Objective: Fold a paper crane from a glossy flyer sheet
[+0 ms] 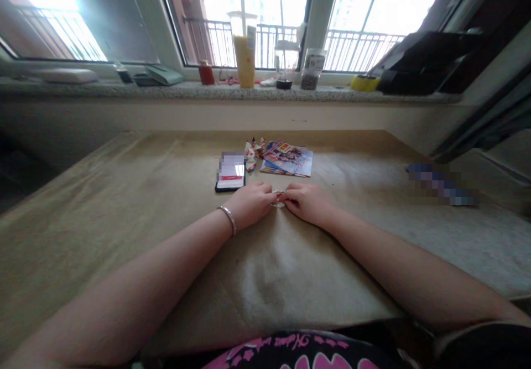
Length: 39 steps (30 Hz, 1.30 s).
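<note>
Between the fingertips of both my hands is a small piece of printed paper [278,197], red and white, low over the tabletop. My left hand [255,200], below a silver bangle [228,219], pinches its left side. On its right side my right hand [309,200] grips with curled fingers. The hands cover most of the paper, so its full shape is hidden. Just beyond lie folded paper pieces [252,153] with coloured print and a stack of colourful printed sheets [290,160]. A phone [230,172] with a lit screen rests beyond my left hand.
The table [166,170] has a creased tan cover. At far right lies a blurred blue item [442,185]. The stone sill [166,89] holds a tall yellow drink cup [244,53], a red jar [206,74], a clear container [312,70], yellow tape [365,83] and a black bag [418,62].
</note>
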### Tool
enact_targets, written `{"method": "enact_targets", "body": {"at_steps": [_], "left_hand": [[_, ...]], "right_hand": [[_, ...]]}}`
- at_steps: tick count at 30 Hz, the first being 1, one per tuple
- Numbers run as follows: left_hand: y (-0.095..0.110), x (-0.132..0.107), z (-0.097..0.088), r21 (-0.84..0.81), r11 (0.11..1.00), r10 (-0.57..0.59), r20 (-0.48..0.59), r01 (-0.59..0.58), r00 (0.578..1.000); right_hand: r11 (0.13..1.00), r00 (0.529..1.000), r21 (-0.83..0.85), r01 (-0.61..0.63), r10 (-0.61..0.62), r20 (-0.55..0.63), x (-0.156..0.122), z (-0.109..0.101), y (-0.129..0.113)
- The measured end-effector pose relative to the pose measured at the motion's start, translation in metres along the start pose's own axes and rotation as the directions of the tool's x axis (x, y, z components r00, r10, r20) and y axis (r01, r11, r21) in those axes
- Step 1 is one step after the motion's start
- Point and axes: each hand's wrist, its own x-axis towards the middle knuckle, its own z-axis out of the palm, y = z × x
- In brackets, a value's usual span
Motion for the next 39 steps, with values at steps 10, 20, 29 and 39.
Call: {"method": "enact_targets", "body": {"at_steps": [10,20,29,39], "left_hand": [[0.002,-0.001,0.0,-0.002,0.999,0.054,0.024,-0.054,0.998],[-0.012,-0.011,-0.005,0.015,0.992,0.12,0.069,-0.122,0.99],[-0.01,-0.011,-0.019,0.021,0.998,0.059,0.166,-0.064,0.984],[-0.018,-0.013,-0.016,-0.124,0.992,0.016,0.187,0.008,0.982]], "right_hand": [[0.995,0.995,-0.102,0.012,-0.003,0.095,0.001,-0.01,-0.008],[0.985,0.983,-0.165,-0.043,0.071,0.167,0.005,-0.017,-0.013],[0.982,0.974,-0.165,-0.089,0.12,0.19,0.004,-0.024,-0.011],[0.991,0.976,-0.097,-0.087,0.104,0.19,0.002,-0.026,-0.005]]}}
